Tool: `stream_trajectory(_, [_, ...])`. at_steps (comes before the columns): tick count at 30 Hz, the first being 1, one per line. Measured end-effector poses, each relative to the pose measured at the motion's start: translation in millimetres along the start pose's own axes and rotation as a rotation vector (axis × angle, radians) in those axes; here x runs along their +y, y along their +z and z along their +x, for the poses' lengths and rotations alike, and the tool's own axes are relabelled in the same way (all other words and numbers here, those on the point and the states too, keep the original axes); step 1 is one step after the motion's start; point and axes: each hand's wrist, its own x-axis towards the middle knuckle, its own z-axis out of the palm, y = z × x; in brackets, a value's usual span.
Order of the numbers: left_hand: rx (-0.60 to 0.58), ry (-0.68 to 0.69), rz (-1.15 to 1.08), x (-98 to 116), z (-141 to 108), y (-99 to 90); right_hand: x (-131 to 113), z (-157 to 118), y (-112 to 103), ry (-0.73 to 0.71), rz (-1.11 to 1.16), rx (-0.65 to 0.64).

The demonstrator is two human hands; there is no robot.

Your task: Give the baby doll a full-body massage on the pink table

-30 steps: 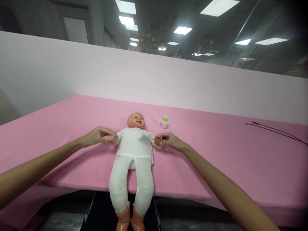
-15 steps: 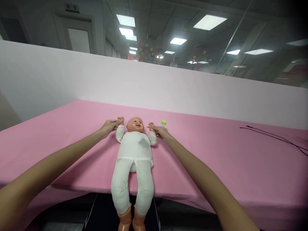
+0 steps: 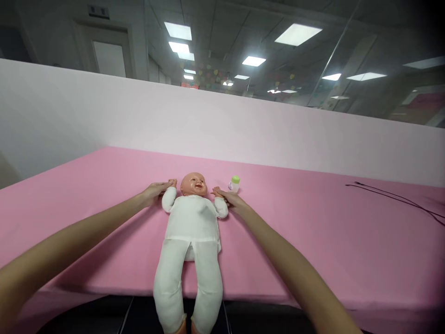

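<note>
A baby doll (image 3: 193, 218) in white cloth lies on its back on the pink-covered table (image 3: 295, 232), its head toward the wall and its legs reaching over the front edge toward me. My left hand (image 3: 153, 192) is closed on the doll's hand at the left of the head. On the other side, my right hand (image 3: 233, 201) grips the doll's other hand between thumb and fingers. Both doll arms are bent with the hands up beside the head. Just behind my right hand stands a small baby bottle (image 3: 234, 184) with a light green cap.
Thin black cables (image 3: 396, 197) lie at the right side of the table. A low white wall (image 3: 208, 125) runs along the back, with glass above it. Dark clothing shows below the front edge.
Both my hands have come down a little toward the table, lowering the doll's hands beside its head. The bottle shows more fully, and the view has shifted slightly.
</note>
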Motion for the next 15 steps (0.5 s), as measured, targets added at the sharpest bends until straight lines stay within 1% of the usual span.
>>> stream_trajectory(2, [-0.121,0.130,0.040,0.8,-29.9,-17.1,-1.6,-22.6,-18.9,-0.047,-0.021,-0.114])
stream_trajectory(5, [-0.332,0.294,0.282,-4.3,-78.5,-37.6,1.4,-62.1,-41.5,-0.118,-0.129,-0.289])
stream_trajectory(6, [-0.412,0.330,0.379,-7.9,-93.0,-40.4,3.8,-74.0,-44.8,-0.131,-0.190,-0.363])
stream_trajectory(8, [-0.564,0.399,0.513,-16.7,-115.7,-39.1,9.8,-92.2,-44.4,-0.164,-0.310,-0.508])
stream_trajectory(9, [-0.605,0.442,0.541,-20.8,-123.5,-35.9,12.6,-98.1,-41.5,-0.185,-0.356,-0.560])
stream_trajectory(10, [-0.621,0.482,0.553,-23.7,-128.8,-31.8,14.6,-101.7,-37.8,-0.208,-0.391,-0.592])
stream_trajectory(12, [-0.609,0.522,0.554,-24.0,-132.6,-23.2,14.6,-103.2,-30.3,-0.245,-0.428,-0.592])
stream_trajectory(13, [-0.593,0.517,0.548,-21.0,-131.3,-19.4,12.1,-101.5,-27.2,-0.241,-0.435,-0.587])
stream_trajectory(15, [-0.538,0.457,0.523,-9.6,-122.5,-12.9,2.7,-93.7,-22.1,-0.215,-0.418,-0.556])
